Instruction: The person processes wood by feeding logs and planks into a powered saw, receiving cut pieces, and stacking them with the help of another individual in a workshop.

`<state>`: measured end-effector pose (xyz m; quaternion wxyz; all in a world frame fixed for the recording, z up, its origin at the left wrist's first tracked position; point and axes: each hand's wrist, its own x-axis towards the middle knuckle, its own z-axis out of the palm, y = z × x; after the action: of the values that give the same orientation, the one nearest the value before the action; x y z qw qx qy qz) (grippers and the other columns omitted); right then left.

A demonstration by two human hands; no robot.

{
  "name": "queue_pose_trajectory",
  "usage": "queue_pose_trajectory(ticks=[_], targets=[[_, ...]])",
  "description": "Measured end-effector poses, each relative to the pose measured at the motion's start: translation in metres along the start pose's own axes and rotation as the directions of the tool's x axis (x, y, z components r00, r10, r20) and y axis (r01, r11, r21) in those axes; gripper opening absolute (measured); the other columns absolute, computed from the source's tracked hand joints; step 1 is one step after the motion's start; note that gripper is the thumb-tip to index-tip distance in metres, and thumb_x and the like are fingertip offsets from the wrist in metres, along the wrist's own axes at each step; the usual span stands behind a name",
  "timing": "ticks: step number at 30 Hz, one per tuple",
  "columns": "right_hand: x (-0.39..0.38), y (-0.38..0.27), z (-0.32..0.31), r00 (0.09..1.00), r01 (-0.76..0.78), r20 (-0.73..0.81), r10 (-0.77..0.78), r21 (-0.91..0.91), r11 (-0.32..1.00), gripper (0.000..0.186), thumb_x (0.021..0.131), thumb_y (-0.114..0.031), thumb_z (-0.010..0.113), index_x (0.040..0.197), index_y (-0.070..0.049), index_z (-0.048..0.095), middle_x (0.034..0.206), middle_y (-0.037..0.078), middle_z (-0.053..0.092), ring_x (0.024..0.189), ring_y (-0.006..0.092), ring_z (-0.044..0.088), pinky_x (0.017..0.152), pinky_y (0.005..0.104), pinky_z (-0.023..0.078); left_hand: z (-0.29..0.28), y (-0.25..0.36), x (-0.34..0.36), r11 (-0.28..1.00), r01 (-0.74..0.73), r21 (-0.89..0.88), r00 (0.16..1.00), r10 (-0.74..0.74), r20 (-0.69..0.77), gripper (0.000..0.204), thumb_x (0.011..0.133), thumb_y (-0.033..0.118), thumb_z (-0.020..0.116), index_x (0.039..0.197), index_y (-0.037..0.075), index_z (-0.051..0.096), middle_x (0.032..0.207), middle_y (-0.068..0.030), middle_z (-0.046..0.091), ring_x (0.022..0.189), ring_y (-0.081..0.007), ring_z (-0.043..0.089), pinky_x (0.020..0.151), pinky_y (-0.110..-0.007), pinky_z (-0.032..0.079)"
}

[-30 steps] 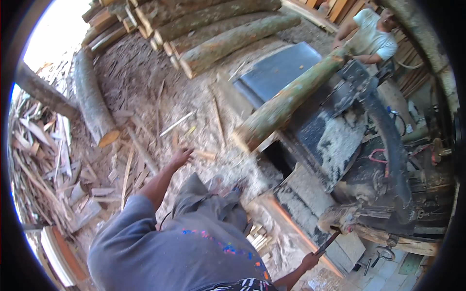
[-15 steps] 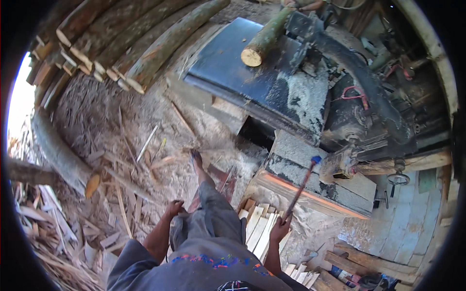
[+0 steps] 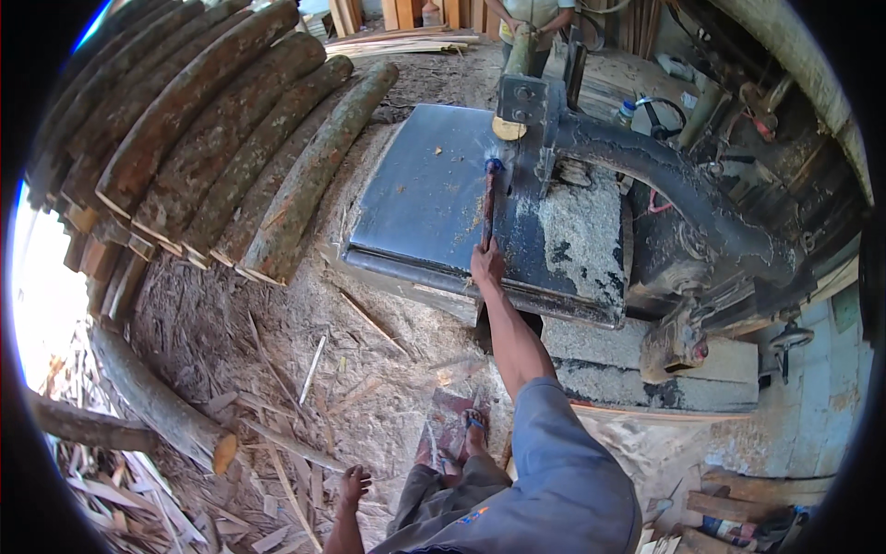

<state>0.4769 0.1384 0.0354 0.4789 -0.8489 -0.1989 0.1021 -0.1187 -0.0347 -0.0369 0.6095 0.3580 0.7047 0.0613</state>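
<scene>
My right hand [image 3: 489, 263] grips a dark reddish stick [image 3: 488, 210] with a blue wrapped tip. My arm stretches forward over the smooth dark saw table [image 3: 411, 180], and the stick's tip is close to the saw's upright guide block [image 3: 524, 100]. Just behind the tip is the pale cut end of a log [image 3: 509, 127]. A co-worker [image 3: 540, 18] at the far side has both hands on the log's other end. My left hand [image 3: 353, 485] hangs low by my left leg, fingers loosely apart and holding nothing.
Sawdust [image 3: 583, 235] coats the table's right side, below the machine's curved arm [image 3: 674, 162]. Stacked logs [image 3: 221, 138] fill the far left. A curved log [image 3: 152, 397] and wood scraps [image 3: 138, 499] lie at lower left. A handwheel [image 3: 790, 340] is at right.
My right hand has swung forward and left with the stick, from beside the machine base to over the saw table. The log has shifted away, its end now at the guide block.
</scene>
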Motion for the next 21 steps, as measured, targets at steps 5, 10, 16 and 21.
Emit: queue_pose_trajectory(ticks=[5,10,16,21], targets=[[-0.197,0.071,-0.089,0.983,-0.096,0.168,0.075,0.123,0.988,0.052,0.089,-0.02,0.052,0.137,-0.009,0.036,0.085,0.025,0.063,0.074,0.0415,0.062,0.06,0.0422,0.049,0.047,-0.004,-0.005,0.997,0.047,0.063,0.989,-0.055,0.135,0.05,0.091,0.038,0.052,0.127,0.004,0.044,0.094,-0.0109,0.065,0.073,-0.0171,0.061,0.059,-0.03,0.047],[-0.389,0.168,-0.231,0.951,-0.185,-0.26,0.167,-0.048,0.981,0.053,0.088,-0.015,0.055,0.138,-0.009,0.037,0.104,0.021,0.063,0.09,0.0344,0.064,0.074,0.0379,0.051,0.081,-0.001,0.011,0.973,0.046,0.225,0.925,-0.127,0.358,0.054,0.09,0.042,0.053,0.129,0.005,0.043,0.1,-0.0124,0.064,0.076,-0.0187,0.061,0.061,-0.031,0.047],[-0.416,0.196,-0.357,0.704,-0.6,-0.554,0.444,-0.129,0.79,0.052,0.086,-0.025,0.056,0.135,-0.014,0.042,0.096,0.024,0.064,0.088,0.0396,0.062,0.074,0.0454,0.049,0.069,0.012,0.025,0.913,-0.129,0.387,0.903,-0.053,0.427,0.058,0.089,0.047,0.052,0.129,0.005,0.043,0.102,-0.0132,0.064,0.08,-0.0205,0.061,0.063,-0.033,0.047],[-0.339,0.242,-0.43,0.823,-0.518,-0.482,0.3,-0.42,0.746,0.049,0.085,-0.031,0.054,0.132,-0.019,0.045,0.095,0.024,0.064,0.088,0.0405,0.062,0.079,0.0503,0.048,0.04,0.034,0.042,0.909,-0.213,0.36,0.9,0.039,0.435,0.062,0.087,0.048,0.055,0.129,0.005,0.042,0.101,-0.0123,0.063,0.08,-0.0194,0.06,0.066,-0.033,0.046]])
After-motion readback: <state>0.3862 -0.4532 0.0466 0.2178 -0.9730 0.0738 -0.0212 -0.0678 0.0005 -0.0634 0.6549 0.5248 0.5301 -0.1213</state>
